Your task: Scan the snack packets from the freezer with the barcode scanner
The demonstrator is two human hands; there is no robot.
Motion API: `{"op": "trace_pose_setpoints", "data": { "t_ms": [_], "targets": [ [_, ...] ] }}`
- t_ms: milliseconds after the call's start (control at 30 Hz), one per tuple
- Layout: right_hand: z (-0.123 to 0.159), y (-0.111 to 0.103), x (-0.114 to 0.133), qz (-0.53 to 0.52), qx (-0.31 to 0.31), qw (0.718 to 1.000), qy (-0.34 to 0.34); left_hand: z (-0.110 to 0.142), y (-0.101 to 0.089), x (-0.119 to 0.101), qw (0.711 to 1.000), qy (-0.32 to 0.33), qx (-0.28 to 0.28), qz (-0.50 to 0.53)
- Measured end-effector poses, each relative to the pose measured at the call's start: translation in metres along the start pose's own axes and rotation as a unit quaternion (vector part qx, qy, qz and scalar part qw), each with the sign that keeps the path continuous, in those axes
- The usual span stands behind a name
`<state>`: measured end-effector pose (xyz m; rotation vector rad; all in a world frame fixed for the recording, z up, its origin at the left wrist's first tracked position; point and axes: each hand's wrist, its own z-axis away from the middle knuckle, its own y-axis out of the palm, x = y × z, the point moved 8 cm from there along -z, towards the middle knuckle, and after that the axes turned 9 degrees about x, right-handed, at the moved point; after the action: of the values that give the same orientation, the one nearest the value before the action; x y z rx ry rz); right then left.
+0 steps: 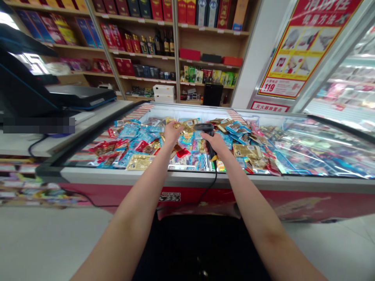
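My right hand is wrapped round the grip of a black barcode scanner. The scanner's head points left, and its cable hangs down over the freezer's front edge. At the left, my left hand pinches a shiny gold snack packet by its left end, just in front of the scanner's head. Below both hands, many blue, red and gold packets lie in loose heaps on the glass top of a chest freezer. A blue packet pile is left of my left hand, and gold packets lie right of the scanner.
On the left counter stand a flat black device and a dark screen. Shelves of boxes and bottles rise behind the freezer. A pillar with a red and yellow poster is at the right. The scanner cable loops along the front.
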<state>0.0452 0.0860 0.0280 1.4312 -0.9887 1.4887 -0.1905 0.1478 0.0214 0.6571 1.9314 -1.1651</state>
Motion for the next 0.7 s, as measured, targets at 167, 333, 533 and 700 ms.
{"op": "trace_pose_setpoints", "data": {
  "t_ms": [167, 333, 533, 700],
  "targets": [
    [0.006, 0.000, 0.005, 0.020, 0.006, 1.000, -0.002, 0.022, 0.005, 0.002, 1.000, 0.022, -0.014, -0.003],
    [0.007, 0.000, 0.002, 0.032, 0.008, 0.999, 0.012, 0.035, 0.001, 0.006, 0.999, 0.008, -0.033, -0.010],
    [0.010, 0.004, 0.005, 0.041, 0.004, 0.999, 0.019, 0.036, -0.004, 0.003, 0.999, 0.026, -0.037, 0.000],
    [0.013, 0.004, 0.007, 0.033, -0.002, 0.999, 0.024, 0.034, -0.001, 0.005, 0.999, 0.033, -0.032, 0.003]
  ]
}}
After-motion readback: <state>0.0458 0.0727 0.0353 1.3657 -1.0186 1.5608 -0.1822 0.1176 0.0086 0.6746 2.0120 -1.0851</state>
